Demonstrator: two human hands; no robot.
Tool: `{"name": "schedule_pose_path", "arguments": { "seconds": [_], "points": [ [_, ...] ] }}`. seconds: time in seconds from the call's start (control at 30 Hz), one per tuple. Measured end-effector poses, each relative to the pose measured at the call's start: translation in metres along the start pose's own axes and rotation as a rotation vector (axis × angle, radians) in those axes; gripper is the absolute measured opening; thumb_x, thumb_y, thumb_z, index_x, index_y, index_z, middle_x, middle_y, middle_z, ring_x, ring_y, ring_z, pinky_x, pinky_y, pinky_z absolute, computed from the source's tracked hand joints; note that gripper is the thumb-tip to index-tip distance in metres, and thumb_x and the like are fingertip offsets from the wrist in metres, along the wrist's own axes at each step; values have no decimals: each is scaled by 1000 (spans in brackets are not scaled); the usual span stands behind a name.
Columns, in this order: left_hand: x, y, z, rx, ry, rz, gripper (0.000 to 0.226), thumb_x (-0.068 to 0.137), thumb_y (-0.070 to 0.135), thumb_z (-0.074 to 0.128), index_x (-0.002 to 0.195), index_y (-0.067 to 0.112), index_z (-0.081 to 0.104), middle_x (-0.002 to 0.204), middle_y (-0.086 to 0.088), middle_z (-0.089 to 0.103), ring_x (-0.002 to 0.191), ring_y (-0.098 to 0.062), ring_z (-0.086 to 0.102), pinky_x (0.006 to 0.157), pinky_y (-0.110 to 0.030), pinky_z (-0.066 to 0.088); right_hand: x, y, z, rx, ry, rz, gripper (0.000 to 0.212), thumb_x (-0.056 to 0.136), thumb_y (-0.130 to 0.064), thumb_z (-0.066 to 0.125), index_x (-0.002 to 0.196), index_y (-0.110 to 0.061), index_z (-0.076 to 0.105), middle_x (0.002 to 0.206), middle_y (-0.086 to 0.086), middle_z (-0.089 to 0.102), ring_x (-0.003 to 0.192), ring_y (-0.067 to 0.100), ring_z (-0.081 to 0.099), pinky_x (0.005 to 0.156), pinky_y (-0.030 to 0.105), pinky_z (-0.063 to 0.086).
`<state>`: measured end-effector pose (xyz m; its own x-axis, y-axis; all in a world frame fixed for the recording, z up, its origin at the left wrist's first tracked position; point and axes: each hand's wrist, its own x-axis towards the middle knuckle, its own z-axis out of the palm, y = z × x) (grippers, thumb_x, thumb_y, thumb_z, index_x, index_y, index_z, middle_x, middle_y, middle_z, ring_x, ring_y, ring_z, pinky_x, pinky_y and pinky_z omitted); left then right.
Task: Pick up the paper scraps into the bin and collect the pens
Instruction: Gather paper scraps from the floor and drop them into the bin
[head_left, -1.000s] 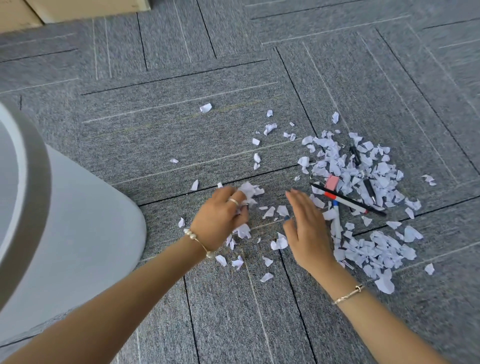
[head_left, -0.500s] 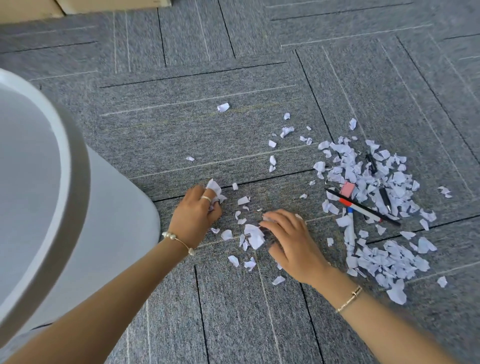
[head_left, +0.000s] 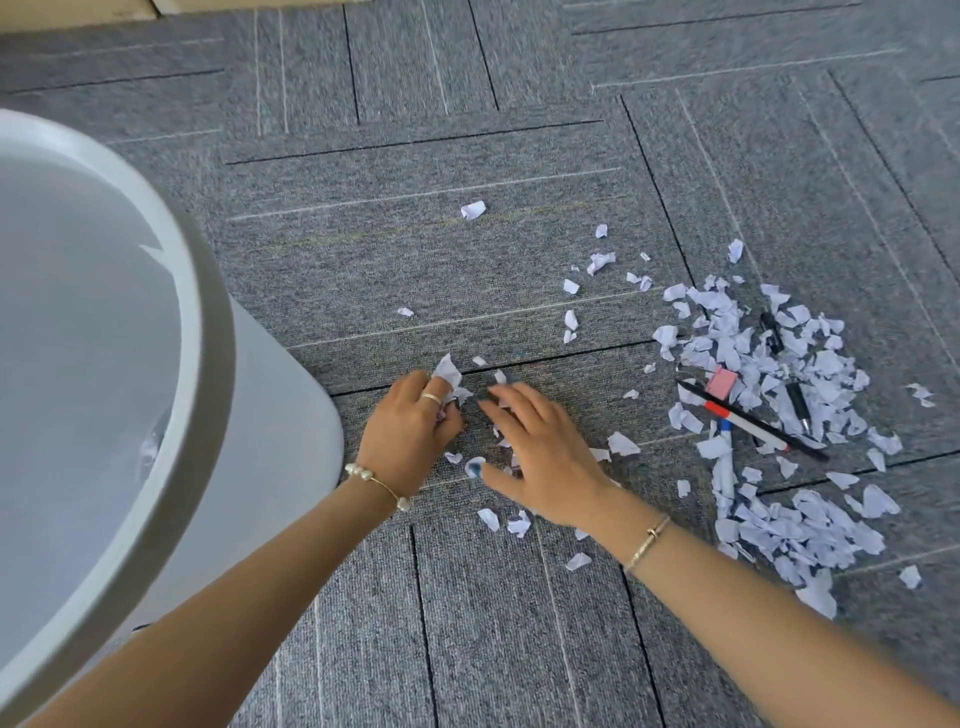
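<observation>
We are looking down at a grey carpet-tile floor (head_left: 467, 156), with a pale grey bin (head_left: 208, 332) standing at the left, its wide rim filling that side of the view. We are finding the paper scraps (head_left: 769, 364) lying as small torn white pieces, most heaped to the right and thinner strays scattering toward the centre. Within that heap we are noting pens: a white pen with a red band (head_left: 748, 423) lying across a black pen (head_left: 810, 451), a blue-capped pen (head_left: 724, 457) just beside them, and two dark pens (head_left: 797, 408) further back, near a small pink block (head_left: 722, 383). We are recording the left hand (head_left: 410, 436) curling closed around a clump of white scraps (head_left: 448, 370), close beside the bin wall. We are recording the right hand (head_left: 545, 452) resting palm down with fingers spread, gripping nothing, over loose scraps on the carpet.
</observation>
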<state>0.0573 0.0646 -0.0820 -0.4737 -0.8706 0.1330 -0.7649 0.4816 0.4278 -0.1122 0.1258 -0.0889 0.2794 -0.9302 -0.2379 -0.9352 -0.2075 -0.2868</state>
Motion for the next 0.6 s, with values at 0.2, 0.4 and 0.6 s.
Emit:
{"name": "schedule_pose_path", "arguments": {
  "seconds": [0.2,0.4,0.6],
  "points": [
    [1,2,5,8,11,-28,18,79,14,50,86,1,60,68,-10,52,59,-26,51,45,-27,40,-53,3,14,47,75,16,60,84,-57,38,131,-19,40,138,1,39,131,17,24,109,36,18],
    [4,6,3,-6,26,-27,15,77,12,56,86,1,59,68,-10,51,57,-24,48,44,-24,34,-22,11,1,83,161,92,66,84,-56,38,137,-18,27,144,3,28,134,19,19,111,41,19],
    [2,5,-1,-52,50,-13,27,80,21,41,86,1,59,72,-12,53,60,-26,50,49,-25,36,41,2,-12,-25,-7,-41,73,86,-55,38,144,-18,12,153,-1,2,140,16,-5,113,42,2]
  ]
}}
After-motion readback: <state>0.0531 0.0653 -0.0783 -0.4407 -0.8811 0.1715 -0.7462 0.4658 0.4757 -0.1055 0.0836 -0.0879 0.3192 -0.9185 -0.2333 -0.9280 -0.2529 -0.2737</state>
